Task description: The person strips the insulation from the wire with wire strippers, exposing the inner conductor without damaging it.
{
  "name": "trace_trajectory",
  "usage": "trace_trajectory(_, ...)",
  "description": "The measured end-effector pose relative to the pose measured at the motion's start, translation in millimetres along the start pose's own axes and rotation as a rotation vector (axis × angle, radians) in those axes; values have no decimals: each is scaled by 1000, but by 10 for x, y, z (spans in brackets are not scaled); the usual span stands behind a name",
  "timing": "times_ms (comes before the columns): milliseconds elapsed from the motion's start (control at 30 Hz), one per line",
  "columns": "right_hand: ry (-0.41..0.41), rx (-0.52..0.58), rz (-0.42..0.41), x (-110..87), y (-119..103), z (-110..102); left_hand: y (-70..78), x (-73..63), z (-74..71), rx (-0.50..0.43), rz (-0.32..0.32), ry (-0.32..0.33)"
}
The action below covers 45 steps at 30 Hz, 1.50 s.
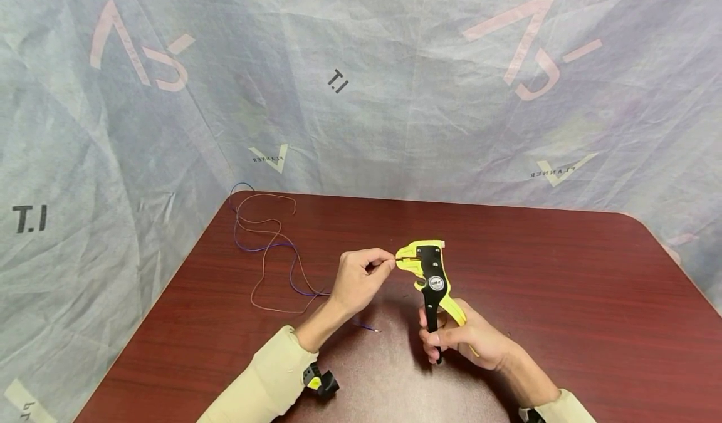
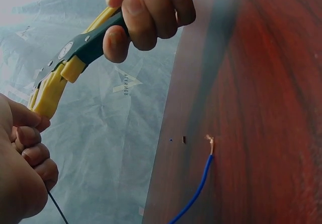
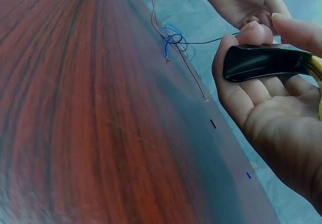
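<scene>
A yellow and black wire stripper (image 1: 435, 263) is held above the table, head up. My right hand (image 1: 479, 341) grips it by the handles, fingers curled round the black one. My left hand (image 1: 358, 279) pinches a thin brown wire close to its end, right at the stripper's mouth. Part of that wire lies inside the head. Its length trails from under the left hand, dark in the left wrist view. A blue wire (image 2: 204, 178) lies on the table below the hands, its bare copper strands (image 2: 211, 144) splayed.
Loose loops of brown wire (image 1: 279, 311) and blue wire spread over the table's (image 1: 197, 323) left side. A short dark offcut (image 3: 213, 124) and a tiny blue offcut (image 3: 248, 175) lie on the tabletop. Grey printed sheeting (image 1: 395, 97) hangs behind and to the left.
</scene>
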State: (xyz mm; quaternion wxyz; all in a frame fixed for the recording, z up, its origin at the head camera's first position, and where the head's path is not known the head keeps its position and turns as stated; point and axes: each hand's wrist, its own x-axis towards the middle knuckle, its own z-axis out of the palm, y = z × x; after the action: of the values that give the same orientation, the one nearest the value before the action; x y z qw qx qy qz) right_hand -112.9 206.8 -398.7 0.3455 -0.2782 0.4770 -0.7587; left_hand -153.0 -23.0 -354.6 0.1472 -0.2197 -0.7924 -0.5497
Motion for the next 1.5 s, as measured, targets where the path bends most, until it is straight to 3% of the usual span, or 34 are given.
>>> trace_trajectory(933,33,90,7,-4,65,92,-48,-5,-7,-33,-7,-13)
trace_trajectory(1500,40,148,40,-2,73,114,-94,-21,-3,-66,24,-4)
